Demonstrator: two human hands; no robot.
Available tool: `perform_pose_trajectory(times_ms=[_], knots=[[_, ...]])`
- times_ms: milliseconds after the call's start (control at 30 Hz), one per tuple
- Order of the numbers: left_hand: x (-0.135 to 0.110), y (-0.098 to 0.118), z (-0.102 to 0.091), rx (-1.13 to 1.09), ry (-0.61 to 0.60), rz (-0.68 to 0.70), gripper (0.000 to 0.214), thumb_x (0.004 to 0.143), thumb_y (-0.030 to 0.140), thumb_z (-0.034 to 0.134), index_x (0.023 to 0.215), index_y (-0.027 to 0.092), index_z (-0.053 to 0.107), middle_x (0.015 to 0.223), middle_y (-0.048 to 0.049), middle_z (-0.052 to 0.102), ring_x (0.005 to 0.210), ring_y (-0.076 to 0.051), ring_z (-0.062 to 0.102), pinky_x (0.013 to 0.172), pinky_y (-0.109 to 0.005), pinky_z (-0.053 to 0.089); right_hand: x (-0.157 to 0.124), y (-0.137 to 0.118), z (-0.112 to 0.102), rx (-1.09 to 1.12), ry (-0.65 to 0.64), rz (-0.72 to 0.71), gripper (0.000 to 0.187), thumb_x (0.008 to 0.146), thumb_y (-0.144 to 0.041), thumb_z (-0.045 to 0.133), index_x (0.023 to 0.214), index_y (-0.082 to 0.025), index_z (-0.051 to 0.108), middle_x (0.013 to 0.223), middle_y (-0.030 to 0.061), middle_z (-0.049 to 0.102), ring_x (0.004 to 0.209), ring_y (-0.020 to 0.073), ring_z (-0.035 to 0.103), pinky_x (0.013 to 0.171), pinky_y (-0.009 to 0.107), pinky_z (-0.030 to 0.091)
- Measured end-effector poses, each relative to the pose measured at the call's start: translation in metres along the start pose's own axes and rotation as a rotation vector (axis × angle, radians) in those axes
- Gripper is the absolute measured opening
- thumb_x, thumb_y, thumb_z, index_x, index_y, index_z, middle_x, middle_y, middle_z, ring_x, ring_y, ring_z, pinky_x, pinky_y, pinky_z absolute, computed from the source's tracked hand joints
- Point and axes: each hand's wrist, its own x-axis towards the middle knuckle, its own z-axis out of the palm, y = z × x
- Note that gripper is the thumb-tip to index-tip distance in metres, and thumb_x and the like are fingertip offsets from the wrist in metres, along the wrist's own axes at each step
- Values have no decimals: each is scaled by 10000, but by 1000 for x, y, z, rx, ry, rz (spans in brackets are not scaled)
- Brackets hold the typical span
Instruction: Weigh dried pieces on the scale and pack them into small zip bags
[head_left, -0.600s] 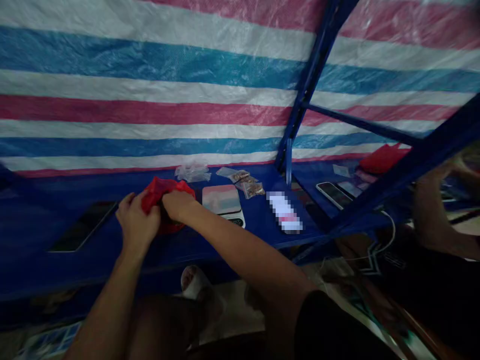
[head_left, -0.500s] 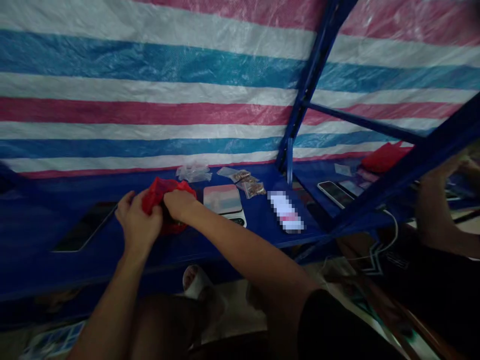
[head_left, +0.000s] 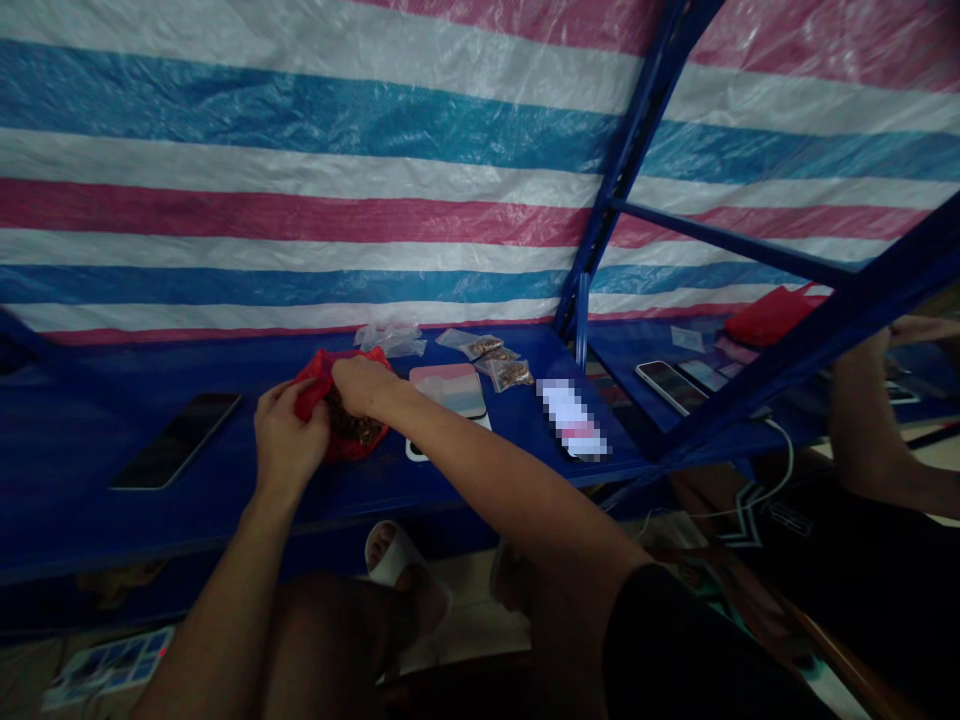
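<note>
A red plastic bag stands with its mouth open on the blue shelf, and dark brown dried bits show inside it. My left hand is closed on the bag's left rim, thumb toward the opening. Into the bag's mouth reaches my right hand; its fingers are hidden, so whether they grip anything does not show. Just right of the bag is a white kitchen scale, partly covered by my right forearm. Small clear bags with brown bits lie behind the scale, beside several clear plastic bags.
A dark phone lies on the left; a lit phone is on the right. Blue metal posts divide the shelf. Beyond them are another phone, a red bag and a co-worker's arm. Striped sheeting hangs behind.
My left hand has shifted slightly right with the bag's rim. More of the brown bits now shows between my hands. My right hand is still at the bag's mouth.
</note>
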Motion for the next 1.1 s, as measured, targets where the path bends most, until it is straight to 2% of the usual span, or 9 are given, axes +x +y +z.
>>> perform_pose_trajectory(times_ms=[100, 200, 300, 400, 533, 733, 833, 933, 1100], knots=[[-1, 2, 0, 0, -4, -19, 413, 871, 295, 630, 1223, 163, 801, 1340, -204, 713, 1375, -407, 642, 1292, -611, 460, 0, 0, -3, -78, -5, -24, 385, 983, -60, 657, 1341, -65, 797, 1326, 221, 827, 1214, 308, 808, 949, 304, 639], [-3, 7, -1, -14, -5, -34, 405, 877, 261, 630, 1233, 161, 796, 1355, -198, 704, 1404, -392, 623, 1311, -583, 444, -4, -2, -10, -120, 2, -52, 300, 1001, -96, 646, 1231, -69, 837, 1285, 216, 840, 1190, 280, 806, 956, 286, 603], [-4, 11, -2, -15, -6, -49, 416, 876, 241, 627, 1245, 145, 794, 1377, -203, 690, 1413, -389, 616, 1320, -578, 435, -10, -4, -16, -143, -21, -50, 290, 1012, -73, 623, 1200, -47, 842, 1271, 227, 841, 1152, 260, 804, 934, 270, 570], [-5, 14, -3, -14, 0, -55, 427, 877, 242, 616, 1250, 146, 800, 1369, -194, 695, 1392, -386, 633, 1302, -573, 457, -13, -7, -19, -154, -51, -50, 278, 1007, -48, 630, 1177, -25, 849, 1240, 231, 846, 1058, 238, 806, 815, 250, 536], [-7, 15, -5, -24, 12, -41, 426, 881, 252, 611, 1243, 141, 806, 1343, -197, 707, 1370, -390, 645, 1289, -573, 468, -19, -4, -29, -69, -46, -68, 242, 1010, -121, 708, 1178, -59, 871, 1154, 187, 870, 944, 198, 783, 745, 254, 488], [-10, 17, -10, -44, 50, -86, 419, 899, 292, 641, 1274, 174, 788, 1422, -182, 657, 1427, -389, 604, 1309, -580, 443, -50, 25, -76, 59, 33, -78, 218, 960, -126, 728, 1093, -110, 900, 966, 102, 871, 800, 147, 711, 722, 252, 458], [-11, 21, -12, -54, 75, -105, 420, 911, 310, 655, 1291, 186, 779, 1483, -177, 621, 1470, -391, 568, 1331, -585, 414, -70, 44, -94, 14, -62, -18, 184, 950, -158, 754, 1046, -110, 903, 914, 96, 863, 745, 146, 690, 694, 265, 448], [-12, 24, -14, -69, 81, -112, 409, 910, 300, 661, 1287, 192, 776, 1491, -173, 610, 1474, -386, 564, 1340, -580, 404, -80, 59, -98, -60, -125, 69, 186, 945, -166, 789, 1084, -121, 904, 973, 103, 877, 794, 163, 727, 712, 268, 464], [-13, 30, -13, -91, 86, -113, 371, 916, 287, 656, 1251, 185, 778, 1482, -195, 608, 1488, -401, 552, 1336, -607, 403, -81, 68, -87, -117, -179, 183, 223, 944, -159, 807, 1144, -140, 903, 958, 99, 880, 779, 176, 770, 762, 280, 509]])
